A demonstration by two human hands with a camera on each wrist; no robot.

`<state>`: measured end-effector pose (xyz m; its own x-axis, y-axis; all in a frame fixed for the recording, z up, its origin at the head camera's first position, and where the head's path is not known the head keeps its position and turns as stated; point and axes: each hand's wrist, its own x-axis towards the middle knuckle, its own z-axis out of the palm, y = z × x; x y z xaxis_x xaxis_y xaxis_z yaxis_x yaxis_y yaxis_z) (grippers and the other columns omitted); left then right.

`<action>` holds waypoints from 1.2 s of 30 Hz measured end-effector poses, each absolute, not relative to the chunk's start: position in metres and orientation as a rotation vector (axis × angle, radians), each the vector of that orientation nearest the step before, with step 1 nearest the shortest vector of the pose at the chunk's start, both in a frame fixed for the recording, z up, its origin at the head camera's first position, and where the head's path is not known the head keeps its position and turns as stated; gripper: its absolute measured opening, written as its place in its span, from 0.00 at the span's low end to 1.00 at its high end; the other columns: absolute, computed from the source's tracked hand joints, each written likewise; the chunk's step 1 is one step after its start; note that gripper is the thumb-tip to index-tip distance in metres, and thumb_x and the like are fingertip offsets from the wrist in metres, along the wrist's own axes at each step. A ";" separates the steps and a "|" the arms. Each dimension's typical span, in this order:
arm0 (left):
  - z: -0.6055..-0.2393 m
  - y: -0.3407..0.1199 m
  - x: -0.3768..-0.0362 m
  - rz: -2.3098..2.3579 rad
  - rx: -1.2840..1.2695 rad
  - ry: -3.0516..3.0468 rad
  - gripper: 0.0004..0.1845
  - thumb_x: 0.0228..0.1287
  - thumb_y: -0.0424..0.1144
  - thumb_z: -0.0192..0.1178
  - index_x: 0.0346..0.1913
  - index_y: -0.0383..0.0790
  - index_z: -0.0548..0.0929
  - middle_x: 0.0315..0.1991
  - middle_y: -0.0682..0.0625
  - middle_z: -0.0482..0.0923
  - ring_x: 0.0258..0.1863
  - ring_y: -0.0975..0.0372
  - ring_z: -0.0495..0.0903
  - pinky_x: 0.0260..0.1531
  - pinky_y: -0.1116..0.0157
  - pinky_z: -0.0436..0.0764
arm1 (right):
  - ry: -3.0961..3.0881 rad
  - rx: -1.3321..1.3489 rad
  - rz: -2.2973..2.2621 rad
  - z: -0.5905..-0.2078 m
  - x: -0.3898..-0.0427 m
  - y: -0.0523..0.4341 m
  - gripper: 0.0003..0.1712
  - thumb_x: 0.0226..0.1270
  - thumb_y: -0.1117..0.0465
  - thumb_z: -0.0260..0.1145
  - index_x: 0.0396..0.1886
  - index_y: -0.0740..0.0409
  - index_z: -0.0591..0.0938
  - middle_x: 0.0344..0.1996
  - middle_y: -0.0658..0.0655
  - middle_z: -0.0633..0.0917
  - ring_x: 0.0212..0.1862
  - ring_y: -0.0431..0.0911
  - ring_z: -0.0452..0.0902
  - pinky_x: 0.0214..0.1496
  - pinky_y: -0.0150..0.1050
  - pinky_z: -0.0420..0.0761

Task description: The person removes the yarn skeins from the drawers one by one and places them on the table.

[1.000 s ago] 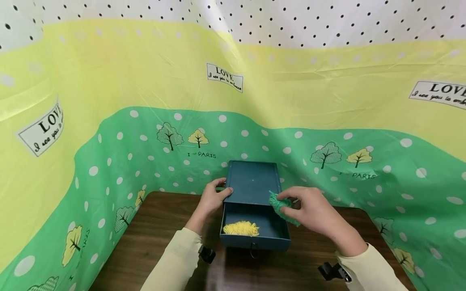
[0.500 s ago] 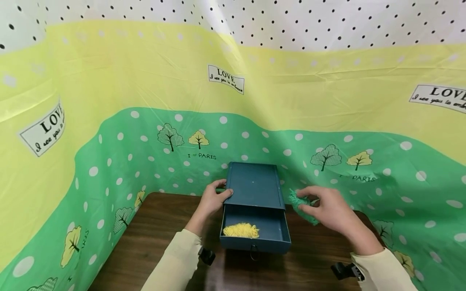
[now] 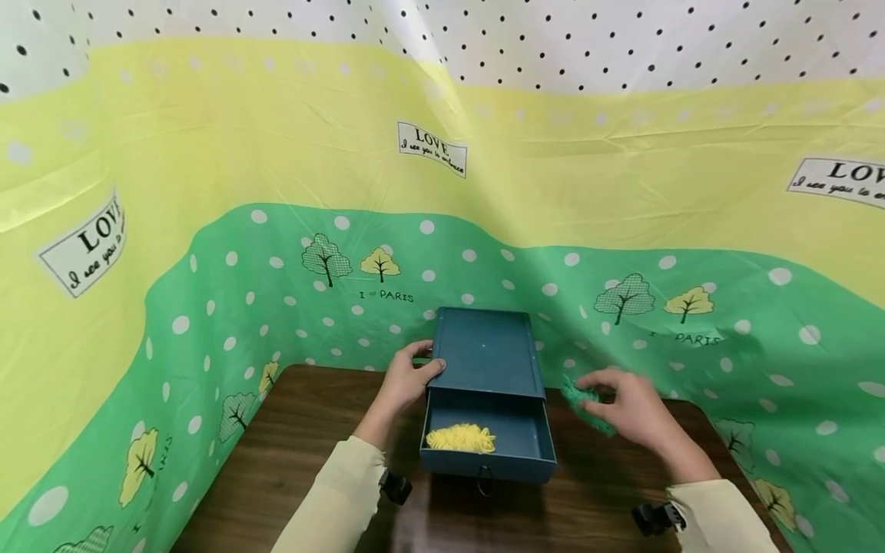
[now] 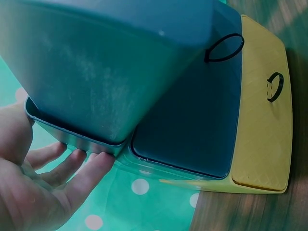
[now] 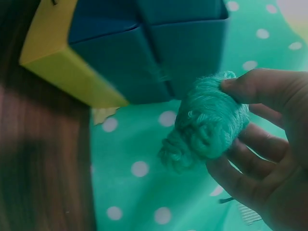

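A bundle of green yarn [image 3: 586, 405] is pinched between the thumb and fingers of my right hand [image 3: 632, 411], off the right side of a drawer cabinet [image 3: 484, 349]. In the right wrist view the yarn [image 5: 211, 120] looks wound and fuzzy, with loops at one end. My left hand [image 3: 408, 376] rests against the cabinet's left side, its thumb at the top edge. Its fingertips [image 4: 103, 161] touch the side of the top casing in the left wrist view. The blue top drawer [image 3: 487, 465] is pulled out, and a yellow yarn bundle [image 3: 462, 438] lies inside it, to the left.
Under the pulled-out drawer are a second blue drawer [image 4: 187, 110] and a yellow drawer [image 4: 262, 110], both pushed in, with black loop pulls. The cabinet stands near the back of a dark wooden table [image 3: 311, 430]. A patterned curtain [image 3: 332, 153] hangs behind it and at the sides.
My right hand has moved right with the green yarn, from above the drawer's right edge to beside the cabinet. My left hand, the drawer and the yellow yarn have stayed put.
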<state>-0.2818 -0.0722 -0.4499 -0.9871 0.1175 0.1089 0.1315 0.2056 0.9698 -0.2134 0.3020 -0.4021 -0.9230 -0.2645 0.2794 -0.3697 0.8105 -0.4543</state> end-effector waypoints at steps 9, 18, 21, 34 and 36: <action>-0.448 -0.071 -0.280 -1.989 -0.246 -2.419 0.30 0.72 0.41 0.65 0.72 0.35 0.73 0.62 0.37 0.74 0.55 0.47 0.80 0.46 0.55 0.86 | -2.860 0.430 0.808 -0.435 -0.224 0.312 0.13 0.62 0.64 0.76 0.47 0.53 0.90 0.47 0.56 0.89 0.49 0.54 0.84 0.44 0.47 0.84; -0.447 -0.073 -0.280 -1.964 -0.256 -2.427 0.30 0.71 0.42 0.65 0.72 0.35 0.73 0.62 0.37 0.75 0.57 0.45 0.80 0.49 0.52 0.85 | -2.916 0.392 0.881 -0.471 -0.233 0.317 0.14 0.63 0.66 0.74 0.48 0.53 0.90 0.51 0.60 0.88 0.50 0.55 0.83 0.42 0.44 0.82; -0.446 -0.073 -0.280 -1.972 -0.254 -2.431 0.30 0.71 0.42 0.65 0.72 0.36 0.73 0.62 0.38 0.75 0.56 0.46 0.80 0.48 0.53 0.85 | -2.928 0.385 0.892 -0.485 -0.237 0.318 0.14 0.63 0.66 0.75 0.48 0.53 0.90 0.49 0.58 0.88 0.50 0.53 0.82 0.40 0.41 0.81; -0.449 -0.072 -0.281 -1.974 -0.271 -2.428 0.31 0.72 0.42 0.65 0.73 0.35 0.72 0.63 0.37 0.74 0.57 0.46 0.80 0.47 0.53 0.85 | -2.993 0.298 0.883 -0.527 -0.244 0.323 0.14 0.57 0.69 0.77 0.44 0.53 0.90 0.46 0.57 0.89 0.50 0.56 0.84 0.47 0.54 0.84; -0.449 -0.073 -0.280 -1.965 -0.268 -2.432 0.31 0.72 0.42 0.65 0.73 0.35 0.72 0.63 0.37 0.74 0.57 0.46 0.80 0.47 0.53 0.85 | -2.999 0.293 0.881 -0.532 -0.244 0.323 0.14 0.57 0.69 0.76 0.43 0.53 0.90 0.46 0.57 0.89 0.51 0.58 0.84 0.49 0.56 0.83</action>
